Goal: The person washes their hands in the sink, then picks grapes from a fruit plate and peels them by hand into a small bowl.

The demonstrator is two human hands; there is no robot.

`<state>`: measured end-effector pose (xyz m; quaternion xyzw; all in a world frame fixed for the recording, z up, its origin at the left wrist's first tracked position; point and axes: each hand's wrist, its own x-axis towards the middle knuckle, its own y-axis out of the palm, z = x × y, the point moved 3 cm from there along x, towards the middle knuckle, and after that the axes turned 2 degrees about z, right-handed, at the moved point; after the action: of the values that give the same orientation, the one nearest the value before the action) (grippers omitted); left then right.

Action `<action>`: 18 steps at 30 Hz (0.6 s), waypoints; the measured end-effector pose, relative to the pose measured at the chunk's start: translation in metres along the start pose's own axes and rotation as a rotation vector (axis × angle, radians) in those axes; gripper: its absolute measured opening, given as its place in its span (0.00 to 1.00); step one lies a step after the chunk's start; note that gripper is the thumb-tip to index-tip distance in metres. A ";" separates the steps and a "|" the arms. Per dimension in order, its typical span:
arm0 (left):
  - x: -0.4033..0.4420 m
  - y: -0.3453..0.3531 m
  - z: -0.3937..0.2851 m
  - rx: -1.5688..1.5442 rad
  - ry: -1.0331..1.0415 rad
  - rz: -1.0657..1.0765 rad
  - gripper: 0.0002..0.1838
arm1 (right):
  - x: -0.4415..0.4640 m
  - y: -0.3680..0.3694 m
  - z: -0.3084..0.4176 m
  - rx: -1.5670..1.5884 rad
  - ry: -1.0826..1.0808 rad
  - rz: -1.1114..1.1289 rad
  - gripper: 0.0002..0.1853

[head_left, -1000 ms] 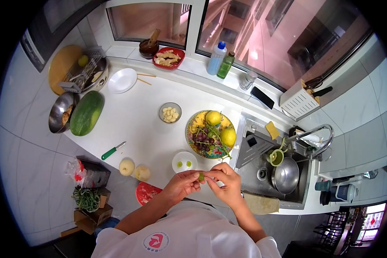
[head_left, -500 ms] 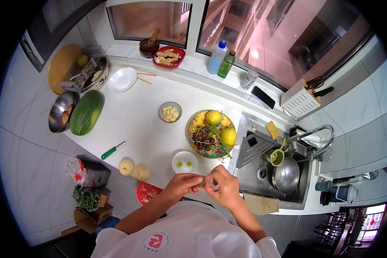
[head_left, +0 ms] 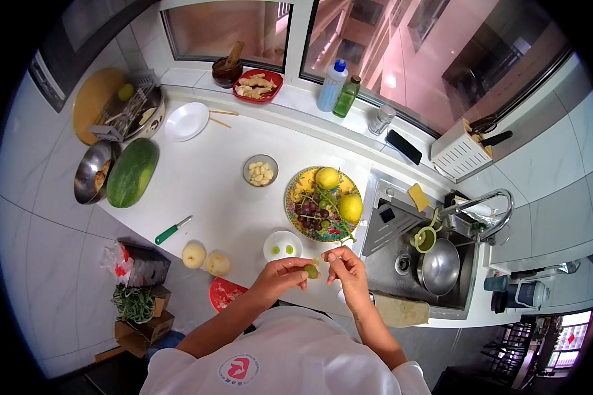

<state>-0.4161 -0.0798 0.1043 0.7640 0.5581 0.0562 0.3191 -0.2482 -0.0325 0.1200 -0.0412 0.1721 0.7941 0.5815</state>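
Note:
My left hand (head_left: 280, 278) pinches a green grape (head_left: 311, 271) between thumb and fingertips. My right hand (head_left: 346, 271) is just to the right, its fingers drawn together at a thin pale-green piece of grape skin (head_left: 317, 260); the exact grip on it is small and hard to see. Beyond my hands stands a white bowl (head_left: 271, 241) with two peeled green grapes (head_left: 289, 250) inside. Behind it, a patterned plate (head_left: 295, 227) carries dark grapes (head_left: 311, 210), bare green stems and two yellow lemons (head_left: 350, 208).
A bowl of peeled garlic cloves (head_left: 260, 172), a watermelon (head_left: 133, 172), a green-handled knife (head_left: 172, 229) and two pale round fruits (head_left: 194, 255) are on the counter. At right is the sink (head_left: 402, 247) holding a metal bowl (head_left: 439, 268). A red basin (head_left: 225, 294) is below the counter edge.
My right hand has pulled away from the grape, up and to the right, with the pale skin now showing between the hands. My left hand keeps the grape.

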 end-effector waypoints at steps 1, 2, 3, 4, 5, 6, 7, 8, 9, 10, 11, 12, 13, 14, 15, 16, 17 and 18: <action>0.001 -0.001 0.000 -0.005 0.043 -0.043 0.17 | 0.000 -0.003 -0.003 -0.007 0.005 -0.009 0.04; 0.001 -0.001 -0.001 -0.011 0.086 -0.087 0.17 | -0.001 -0.004 -0.004 -0.015 0.010 -0.017 0.05; 0.003 -0.002 0.001 -0.011 0.086 -0.087 0.17 | -0.003 -0.003 -0.005 -0.015 0.010 -0.016 0.05; 0.004 -0.003 0.002 -0.024 0.124 -0.107 0.17 | -0.006 0.000 -0.005 -0.079 -0.004 0.010 0.05; 0.004 -0.004 0.003 -0.036 0.160 -0.126 0.17 | -0.008 0.002 -0.005 -0.142 -0.017 0.035 0.06; 0.004 -0.002 0.003 -0.036 0.159 -0.124 0.17 | -0.008 0.002 -0.005 -0.142 -0.018 0.033 0.06; 0.004 0.001 0.001 -0.032 0.196 -0.130 0.16 | -0.008 0.002 -0.005 -0.161 -0.013 0.024 0.06; 0.003 0.002 0.000 -0.027 0.233 -0.136 0.16 | -0.008 0.002 -0.005 -0.178 -0.009 0.016 0.06; 0.003 0.003 0.001 -0.026 0.233 -0.135 0.16 | -0.008 0.002 -0.005 -0.177 -0.010 0.015 0.06; 0.002 0.004 0.002 -0.032 0.247 -0.147 0.15 | -0.008 0.002 -0.008 -0.131 0.023 0.039 0.06; 0.002 0.005 0.002 -0.039 0.262 -0.157 0.15 | -0.009 0.002 -0.009 -0.086 0.054 0.063 0.06; 0.002 0.007 0.001 -0.039 0.262 -0.156 0.15 | -0.009 0.003 -0.009 -0.087 0.054 0.062 0.06; 0.001 0.010 -0.002 -0.015 0.263 -0.174 0.15 | -0.009 0.004 -0.009 -0.026 0.097 0.076 0.06; 0.001 0.011 -0.003 0.008 0.264 -0.192 0.15 | -0.010 0.006 -0.010 0.034 0.141 0.089 0.06; 0.001 0.011 -0.001 0.007 0.264 -0.192 0.15 | -0.010 0.006 -0.010 0.033 0.141 0.089 0.06; 0.002 0.011 0.001 0.013 0.285 -0.180 0.15 | -0.011 0.007 -0.010 0.068 0.154 0.088 0.05; 0.002 0.011 0.001 0.019 0.305 -0.167 0.16 | -0.011 0.007 -0.010 0.102 0.166 0.086 0.05; 0.001 0.012 0.001 0.019 0.306 -0.167 0.16 | -0.011 0.007 -0.011 0.103 0.165 0.087 0.05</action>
<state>-0.4051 -0.0814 0.1095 0.7005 0.6620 0.1397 0.2268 -0.2525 -0.0477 0.1145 -0.0693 0.2615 0.8026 0.5317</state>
